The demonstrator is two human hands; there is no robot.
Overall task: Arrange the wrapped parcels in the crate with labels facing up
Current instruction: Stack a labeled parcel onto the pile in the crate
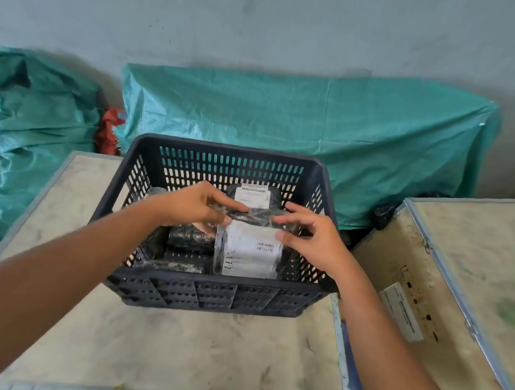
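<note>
Both hands, left hand [196, 206] and right hand [311, 232], hold with closed fingers a black plastic-wrapped parcel [252, 248] over the black slotted plastic crate [208, 291]; its white label [252, 251] faces up, print too blurred to read.

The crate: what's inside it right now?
Inside the crate: black wrapped parcels, two showing white labels. Both hands hold another black parcel above them. The crate floor is covered.

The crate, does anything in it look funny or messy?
Mostly tidy. In the black crate, two parcels show white labels facing up, but the dark parcels on the left show no label. Both hands hold another parcel above them.
</note>
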